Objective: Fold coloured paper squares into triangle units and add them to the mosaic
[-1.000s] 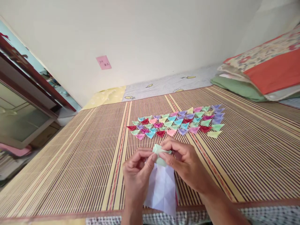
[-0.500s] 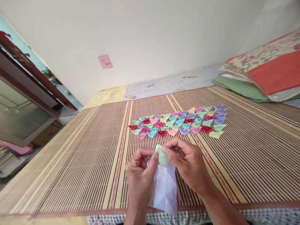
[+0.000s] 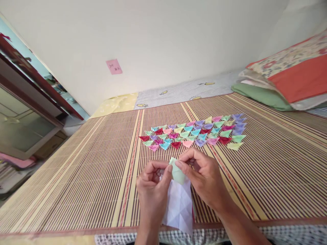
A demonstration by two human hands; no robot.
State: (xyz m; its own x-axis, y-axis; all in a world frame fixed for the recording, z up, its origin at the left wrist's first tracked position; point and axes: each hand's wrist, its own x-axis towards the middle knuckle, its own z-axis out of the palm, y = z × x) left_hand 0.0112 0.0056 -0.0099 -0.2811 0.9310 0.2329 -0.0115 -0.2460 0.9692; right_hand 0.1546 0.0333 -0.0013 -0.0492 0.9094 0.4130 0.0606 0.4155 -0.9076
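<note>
A small pale green folded paper piece [image 3: 177,173] is pinched between both hands above the striped bamboo mat [image 3: 89,177]. My left hand [image 3: 152,189] grips its left edge with thumb and fingers curled. My right hand [image 3: 204,178] pinches its right side from above. Under the hands lies a creased white paper sheet [image 3: 180,207], flat on the mat near the front edge. Beyond the hands, several small folded paper triangles [image 3: 194,133] in red, pink, blue, green and purple lie in rows on the mat.
Folded bedding and a pillow [image 3: 283,80] are stacked at the far right. A pink note [image 3: 113,66] is stuck on the wall. A mirror or framed panel [image 3: 22,115] stands at the left. A checked sheet [image 3: 184,91] shows beyond the mat.
The green paper has been folded flatter and more compact between my fingers. Both hands stay in nearly the same place over the white sheet.
</note>
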